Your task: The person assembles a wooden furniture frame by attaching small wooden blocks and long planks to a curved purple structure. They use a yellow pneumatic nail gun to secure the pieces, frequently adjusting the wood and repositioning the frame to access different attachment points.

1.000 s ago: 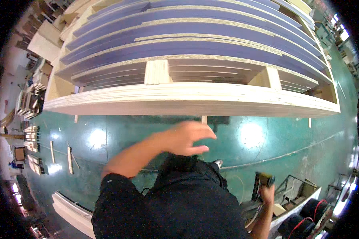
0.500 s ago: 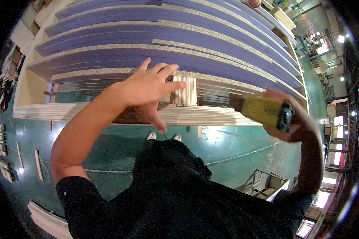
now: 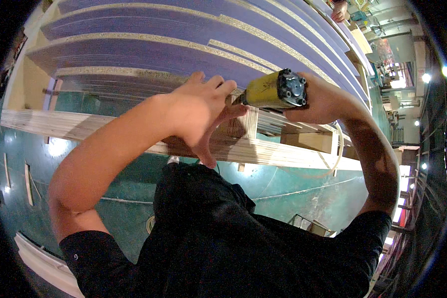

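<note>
My right hand (image 3: 315,102) grips a yellow nail gun (image 3: 265,91) with a black end cap, and a pale hose hangs below that wrist. The tool's nose points left, at the top of a short plywood block (image 3: 244,125). That block stands against the inner side of a long plywood rail (image 3: 79,124) at the near edge of the frame. Over the rail, my left hand (image 3: 198,109) is spread, its thumb down on the near side. One of its fingers reaches across to the block, just under the nose; whether it touches is hard to tell.
Beyond the rail run several long purple panels (image 3: 129,49) with raw chipboard edges. Another person's hand (image 3: 338,11) rests at the far right corner. A cardboard-brown block (image 3: 307,140) sits inside the rail. Wood strips (image 3: 29,185) lie on the green floor at left.
My right hand has brought the nail gun left, from beside the block to right over it. The left hand stays spread at the block. The view has shifted slightly.
</note>
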`<state>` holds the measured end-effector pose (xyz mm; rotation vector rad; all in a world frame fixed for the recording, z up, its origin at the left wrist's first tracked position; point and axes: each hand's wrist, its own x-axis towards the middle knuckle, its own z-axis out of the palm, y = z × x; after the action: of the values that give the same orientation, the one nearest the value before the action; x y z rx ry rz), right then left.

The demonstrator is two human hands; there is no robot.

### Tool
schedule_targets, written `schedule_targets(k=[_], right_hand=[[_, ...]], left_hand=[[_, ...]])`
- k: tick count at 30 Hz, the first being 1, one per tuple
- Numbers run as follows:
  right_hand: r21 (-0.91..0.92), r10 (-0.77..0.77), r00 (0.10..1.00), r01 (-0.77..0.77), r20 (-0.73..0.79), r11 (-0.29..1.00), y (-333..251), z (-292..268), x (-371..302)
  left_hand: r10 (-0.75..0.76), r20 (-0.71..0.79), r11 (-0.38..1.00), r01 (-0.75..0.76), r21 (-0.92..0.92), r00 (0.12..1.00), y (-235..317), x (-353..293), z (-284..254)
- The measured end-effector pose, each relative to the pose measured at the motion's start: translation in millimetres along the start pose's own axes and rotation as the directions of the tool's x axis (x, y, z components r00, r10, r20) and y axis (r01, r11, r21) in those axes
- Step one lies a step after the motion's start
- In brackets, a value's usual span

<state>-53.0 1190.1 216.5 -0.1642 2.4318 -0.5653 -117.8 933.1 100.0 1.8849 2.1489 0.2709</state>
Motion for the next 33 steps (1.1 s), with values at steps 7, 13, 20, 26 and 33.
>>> schedule_targets(k=[7,13,20,26,33], right_hand=[[0.077,0.004,1.000,-0.005,0.010,0.997,7.4,-0.7,6.8],[0.095,-0.003,0.999,0.006,-0.036,0.995,13.1,2.6,8.4],[0.137,-0.074,0.997,0.073,0.001,0.988,10.3,1.1,12.8],[0.087,-0.050,0.999,0.052,-0.017,0.995,13.1,2.0,3.2],[0.045,-0.018,0.998,0.015,0.064,0.999,15.0,-1.1,-2.8]], left_hand=[[0.026,-0.078,1.000,-0.027,-0.007,0.997,-5.2,-4.4,8.4],[0.027,-0.077,0.999,-0.029,-0.017,0.997,-5.8,-4.3,8.0],[0.033,-0.098,0.999,-0.034,-0.005,0.995,-7.4,-2.6,10.6],[0.050,-0.117,0.996,-0.041,0.083,0.992,-5.4,-2.6,9.0],[0.052,-0.103,0.993,-0.041,0.107,0.993,0.5,-2.6,1.4]])
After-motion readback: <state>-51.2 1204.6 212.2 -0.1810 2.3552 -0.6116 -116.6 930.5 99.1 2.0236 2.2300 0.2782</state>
